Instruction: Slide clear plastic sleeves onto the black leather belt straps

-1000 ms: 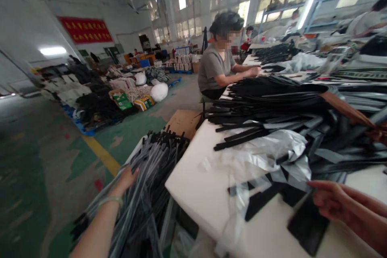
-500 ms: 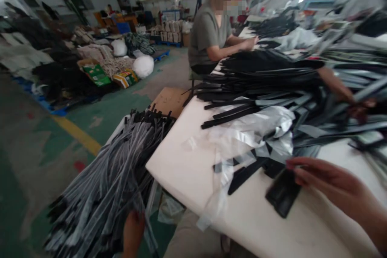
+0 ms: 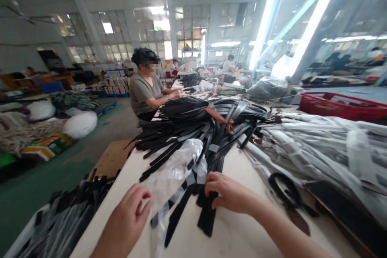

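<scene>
My left hand (image 3: 128, 213) hovers over the white table (image 3: 121, 169) near its left edge, fingers curled and apart, nothing in them. My right hand (image 3: 225, 193) has its fingers on a short black strip piece (image 3: 208, 215) at the table's middle, thumb and fingers closed round its upper part. Between the hands lie narrow black strips (image 3: 178, 213) and a crumpled clear plastic sheet (image 3: 178, 163). Beyond them a large pile of black strips (image 3: 184, 109) spreads over the table.
A person in a grey shirt (image 3: 145, 92) sits at the far left side. White wrapped strips (image 3: 302, 145), a roll of black tape (image 3: 282, 189) and a red crate (image 3: 341, 107) are at the right. More strips (image 3: 63, 217) hang low at the left.
The view has swung up and right. My left hand has risen from the strips beside the table to above the tabletop. The black piece under my right hand now points toward me.
</scene>
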The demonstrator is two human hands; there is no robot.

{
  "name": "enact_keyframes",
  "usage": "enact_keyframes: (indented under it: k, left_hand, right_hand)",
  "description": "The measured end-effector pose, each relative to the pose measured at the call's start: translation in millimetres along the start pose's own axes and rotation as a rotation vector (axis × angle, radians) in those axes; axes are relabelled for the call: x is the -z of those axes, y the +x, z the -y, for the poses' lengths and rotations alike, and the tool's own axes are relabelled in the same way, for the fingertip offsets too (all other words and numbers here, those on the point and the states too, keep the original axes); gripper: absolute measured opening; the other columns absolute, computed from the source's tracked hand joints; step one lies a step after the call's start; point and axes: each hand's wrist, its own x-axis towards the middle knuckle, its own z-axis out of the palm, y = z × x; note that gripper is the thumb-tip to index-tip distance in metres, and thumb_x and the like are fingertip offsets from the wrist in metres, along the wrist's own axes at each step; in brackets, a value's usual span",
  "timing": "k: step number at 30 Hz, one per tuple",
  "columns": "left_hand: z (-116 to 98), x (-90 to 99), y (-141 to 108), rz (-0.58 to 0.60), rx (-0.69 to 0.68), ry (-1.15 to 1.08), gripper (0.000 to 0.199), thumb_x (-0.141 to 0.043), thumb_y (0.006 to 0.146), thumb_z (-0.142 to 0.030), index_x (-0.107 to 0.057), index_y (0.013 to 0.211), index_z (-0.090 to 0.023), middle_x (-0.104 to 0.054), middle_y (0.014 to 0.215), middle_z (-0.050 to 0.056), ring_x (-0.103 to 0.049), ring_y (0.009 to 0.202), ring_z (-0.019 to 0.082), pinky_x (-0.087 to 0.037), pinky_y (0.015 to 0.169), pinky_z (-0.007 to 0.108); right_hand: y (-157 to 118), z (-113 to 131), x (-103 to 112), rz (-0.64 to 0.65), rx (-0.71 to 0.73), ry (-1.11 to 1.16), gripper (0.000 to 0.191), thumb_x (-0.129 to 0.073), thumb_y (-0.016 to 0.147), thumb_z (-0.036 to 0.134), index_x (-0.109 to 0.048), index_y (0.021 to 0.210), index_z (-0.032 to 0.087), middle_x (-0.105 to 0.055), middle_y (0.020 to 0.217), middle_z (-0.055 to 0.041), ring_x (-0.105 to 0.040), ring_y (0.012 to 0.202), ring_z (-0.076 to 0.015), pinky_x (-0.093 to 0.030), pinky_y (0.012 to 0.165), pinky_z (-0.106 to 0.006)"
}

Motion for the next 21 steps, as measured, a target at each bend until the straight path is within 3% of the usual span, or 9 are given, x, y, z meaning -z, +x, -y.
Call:
enact_keyframes:
  k: [2, 5, 9, 12, 14, 16, 19, 21]
  left_hand:
    - [-29, -14.1, 41, 0.101, -0.084, 0.024, 0.009, -0.047, 0.088, -0.026, -0.055, 0.088, -0.022, -0.058, 0.087, 0.002, -0.054, 0.061, 0.015, -0.047, 0.063, 0.028]
    - [-51, -38.7, 99, 0.123, -0.169, 0.036, 0.011, -0.048, 0.086, -0.018, -0.057, 0.092, -0.02, -0.059, 0.097, 0.006, -0.059, 0.082, 0.02, -0.048, 0.079, 0.034]
    - [-61, -77.0, 169, 0.13, -0.245, 0.037, 0.017, -0.056, 0.084, -0.014, -0.062, 0.099, -0.019, -0.062, 0.107, 0.008, -0.055, 0.107, 0.023, -0.04, 0.098, 0.039]
    - [-61, -100.3, 210, 0.147, -0.23, 0.01, 0.015, -0.06, 0.086, -0.023, -0.063, 0.099, -0.015, -0.065, 0.103, 0.007, -0.059, 0.1, 0.022, -0.045, 0.091, 0.042]
    - [-60, -107.5, 225, 0.154, -0.21, -0.027, 0.018, -0.061, 0.087, -0.031, -0.063, 0.09, -0.014, -0.066, 0.091, 0.003, -0.063, 0.083, 0.018, -0.05, 0.08, 0.039]
    - [-58, -106.3, 231, 0.12, -0.195, -0.082, 0.02, -0.062, 0.086, -0.033, -0.063, 0.08, -0.014, -0.065, 0.079, 0.0, -0.061, 0.073, 0.015, -0.051, 0.074, 0.035]
    - [-58, -90.8, 225, -0.056, -0.142, -0.199, 0.02, -0.06, 0.085, -0.031, -0.062, 0.072, -0.015, -0.062, 0.073, 0.0, -0.059, 0.073, 0.016, -0.048, 0.073, 0.033]
    - [-62, -74.7, 216, -0.202, -0.076, -0.308, 0.021, -0.056, 0.085, -0.032, -0.06, 0.072, -0.016, -0.06, 0.069, 0.0, -0.057, 0.068, 0.016, -0.046, 0.066, 0.029]
  right_hand:
    - [2, -1, 0, -0.055, 0.038, -0.046, 0.009, -0.067, 0.082, 0.03, -0.067, 0.085, 0.022, -0.061, 0.095, -0.0025, -0.053, 0.094, -0.0194, -0.037, 0.082, -0.03]
    - [4, -1, -3, -0.167, 0.018, -0.102, 0.017, -0.053, 0.092, 0.029, -0.063, 0.081, 0.02, -0.065, 0.086, -0.0007, -0.053, 0.091, -0.0181, -0.031, 0.084, -0.033]
    - [4, -1, -5, -0.293, 0.0, -0.146, 0.02, -0.047, 0.093, 0.029, -0.058, 0.08, 0.018, -0.066, 0.08, -0.0013, -0.055, 0.086, -0.0173, -0.028, 0.085, -0.034]
    - [4, -5, -6, -0.267, 0.013, -0.157, 0.018, -0.05, 0.09, 0.029, -0.057, 0.077, 0.018, -0.066, 0.077, -0.0011, -0.058, 0.081, -0.0167, -0.03, 0.084, -0.032]
    - [4, -9, -8, -0.229, 0.021, -0.132, 0.02, -0.055, 0.088, 0.039, -0.06, 0.082, 0.02, -0.068, 0.079, -0.0012, -0.06, 0.079, -0.0177, -0.032, 0.079, -0.031]
    - [6, -12, -11, -0.213, 0.021, -0.102, 0.034, -0.059, 0.082, 0.053, -0.061, 0.094, 0.021, -0.068, 0.083, -0.0024, -0.062, 0.081, -0.0206, -0.034, 0.077, -0.03]
    - [9, -15, -15, -0.224, 0.0, -0.093, 0.059, -0.062, 0.072, 0.064, -0.057, 0.113, 0.022, -0.068, 0.088, -0.0057, -0.063, 0.085, -0.0253, -0.037, 0.078, -0.033]
    - [10, -15, -16, -0.216, -0.02, -0.09, 0.062, -0.064, 0.07, 0.063, -0.057, 0.115, 0.021, -0.069, 0.088, -0.0072, -0.063, 0.085, -0.0269, -0.038, 0.078, -0.034]
